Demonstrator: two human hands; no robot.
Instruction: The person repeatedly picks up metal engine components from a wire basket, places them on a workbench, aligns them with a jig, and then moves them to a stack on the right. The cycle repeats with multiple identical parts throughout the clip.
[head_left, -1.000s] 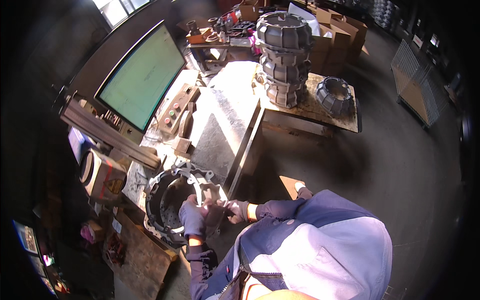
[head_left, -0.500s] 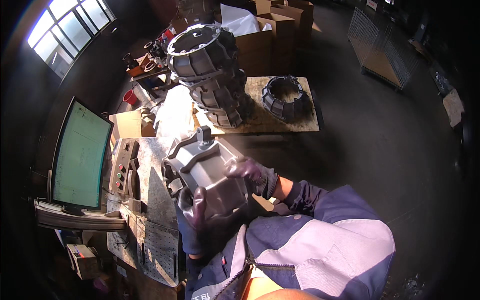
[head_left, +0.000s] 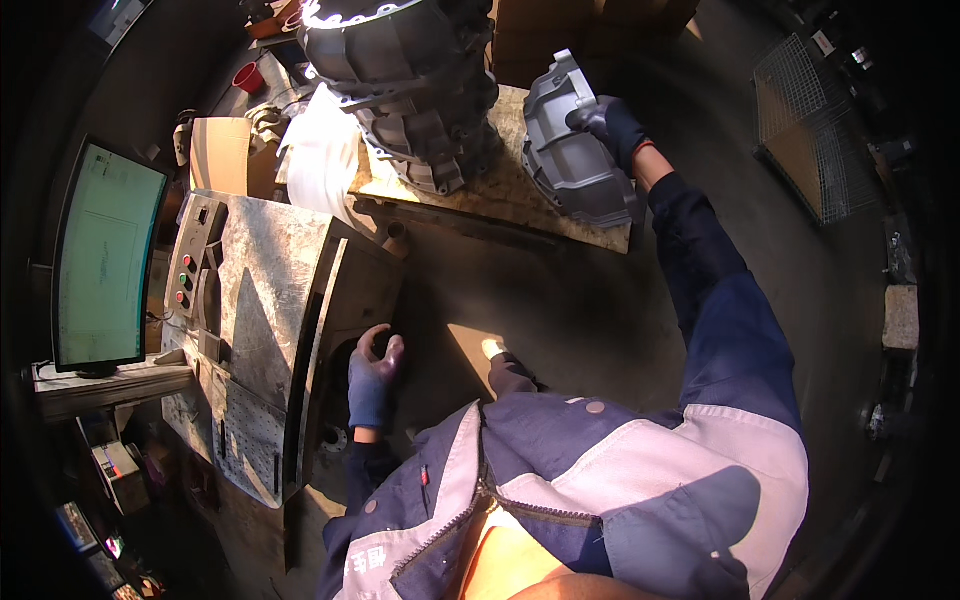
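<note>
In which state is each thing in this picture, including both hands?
Left hand: gloved, fingers curled, holding nothing.
Right hand: gloved, gripping the gray housing.
Gray housing: held; whether it rests on anything, unclear.
Housing stack: piled, standing.
Monitor: on, screen lit.
Jacket: open at neck.

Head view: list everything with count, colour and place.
Screen: one, green-lit, left
Control box: one, brown, right of the screen
Bench: one, grey, left of centre
Holed plate: one, grey, bench's near end
Small box: one, tan, lower left
Bucket: one, red, upper left
Cardboard sheet: one, brown, upper left
Wooden table: one, tan, top centre
Stacked housings: several, grey, on the table
Housing: at least one, grey, table's right end
Cardboard box: at least one, brown, top edge
Wire cage: one, grey, upper right
Jacket: one, blue and pale grey, bottom
Left hand: one, blue glove, beside the bench
Right hand: one, dark glove, on the housing
</note>
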